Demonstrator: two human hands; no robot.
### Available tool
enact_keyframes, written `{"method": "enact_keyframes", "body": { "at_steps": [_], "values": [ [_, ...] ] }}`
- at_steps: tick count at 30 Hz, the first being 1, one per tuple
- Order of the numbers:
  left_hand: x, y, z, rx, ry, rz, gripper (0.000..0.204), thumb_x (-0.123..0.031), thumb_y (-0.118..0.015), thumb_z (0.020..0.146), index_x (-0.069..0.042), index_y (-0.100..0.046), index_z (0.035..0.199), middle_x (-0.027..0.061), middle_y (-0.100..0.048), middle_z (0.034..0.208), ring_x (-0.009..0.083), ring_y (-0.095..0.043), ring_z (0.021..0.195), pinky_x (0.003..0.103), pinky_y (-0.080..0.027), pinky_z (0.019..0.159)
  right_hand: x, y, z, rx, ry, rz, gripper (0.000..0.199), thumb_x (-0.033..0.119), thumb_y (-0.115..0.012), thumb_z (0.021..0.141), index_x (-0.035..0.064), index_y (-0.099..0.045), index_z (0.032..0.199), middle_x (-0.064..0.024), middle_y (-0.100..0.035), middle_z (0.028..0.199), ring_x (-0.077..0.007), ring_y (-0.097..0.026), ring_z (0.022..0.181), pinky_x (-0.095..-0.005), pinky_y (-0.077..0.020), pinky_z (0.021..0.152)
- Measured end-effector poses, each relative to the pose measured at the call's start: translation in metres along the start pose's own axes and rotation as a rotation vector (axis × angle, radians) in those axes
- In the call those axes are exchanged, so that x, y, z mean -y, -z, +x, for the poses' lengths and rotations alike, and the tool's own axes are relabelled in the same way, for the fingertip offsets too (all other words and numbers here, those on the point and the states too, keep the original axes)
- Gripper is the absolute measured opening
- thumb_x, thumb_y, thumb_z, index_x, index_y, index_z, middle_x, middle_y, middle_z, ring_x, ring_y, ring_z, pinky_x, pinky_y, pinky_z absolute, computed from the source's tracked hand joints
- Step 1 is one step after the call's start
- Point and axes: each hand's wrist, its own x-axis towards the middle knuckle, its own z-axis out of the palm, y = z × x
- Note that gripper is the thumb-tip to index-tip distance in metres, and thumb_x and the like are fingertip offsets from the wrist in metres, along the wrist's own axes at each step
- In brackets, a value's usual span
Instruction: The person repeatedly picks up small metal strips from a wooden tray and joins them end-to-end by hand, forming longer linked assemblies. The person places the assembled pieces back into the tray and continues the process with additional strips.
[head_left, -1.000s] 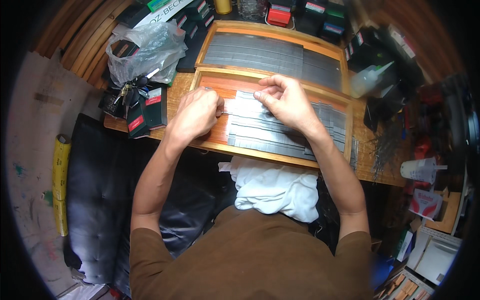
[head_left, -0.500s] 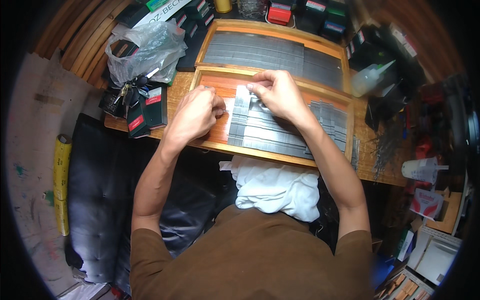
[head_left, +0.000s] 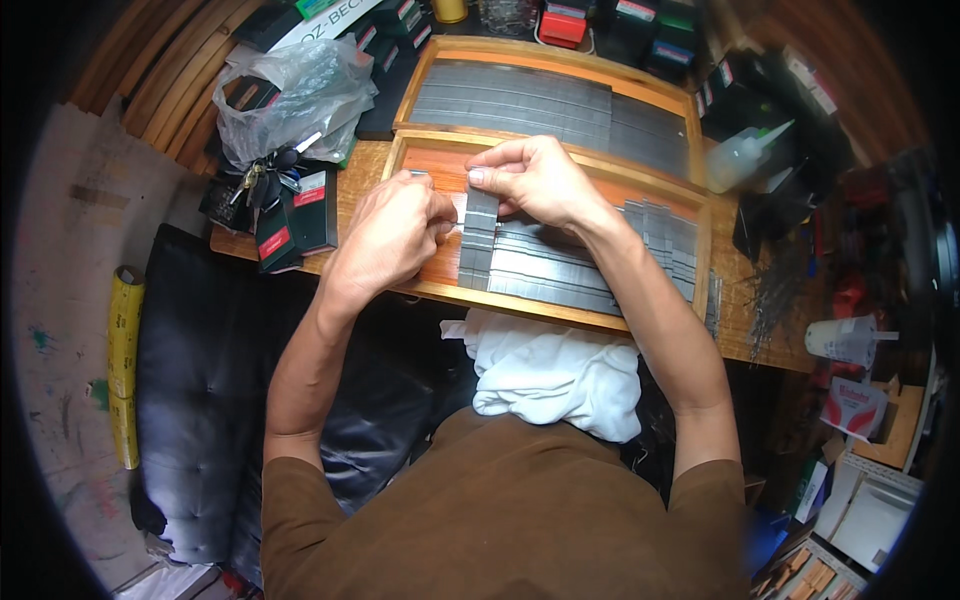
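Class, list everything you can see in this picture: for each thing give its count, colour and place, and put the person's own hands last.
Near wooden tray: one, orange-brown, on the desk under both hands.
Metal strips: many, grey, laid in rows in the near tray.
Far wooden tray: one, brown, behind the near one, filled with grey strips.
Plastic bag: one, clear, far left of the desk.
Bunch of keys: one, dark, below the bag.
White cloth: one, at the desk's near edge.
Squeeze bottle: one, whitish, right of the trays.
Left hand: at the near tray's left end.
Right hand: fingers on the strips.
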Motion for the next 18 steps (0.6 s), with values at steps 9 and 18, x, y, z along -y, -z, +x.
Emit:
{"method": "enact_keyframes", "body": {
  "at_steps": [9, 18],
  "values": [
    [-0.003, 0.001, -0.016, -0.208, 0.217, -0.119, 0.012, -0.011, -0.074, 0.093, 0.002, -0.074, 0.092, 0.0138, -0.073, 0.090, 0.0295, -0.073, 0.083, 0.042, -0.056, 0.074, -0.002, 0.010, -0.004, -0.059, -0.023, 0.039, 0.025, 0.017, -0.079, 0.098, -0.0005, -0.077, 0.116, -0.0070, -0.079, 0.095, -0.0088, -0.071, 0.078, -0.0229, -0.0601, 0.066],
    [-0.060, -0.034, -0.059, -0.084, 0.536, -1.500, 0.019, -0.012, -0.070, 0.104, 0.003, -0.069, 0.115, 0.0095, -0.078, 0.094, 0.0125, -0.073, 0.074, 0.025, -0.059, 0.066, 0.026, 0.017, -0.072, 0.051, -0.012, 0.047, 0.030, 0.017, -0.081, 0.097, -0.0049, -0.077, 0.117, -0.0115, -0.080, 0.097, -0.0114, -0.074, 0.077, -0.0242, -0.0608, 0.065]
  ]
}}
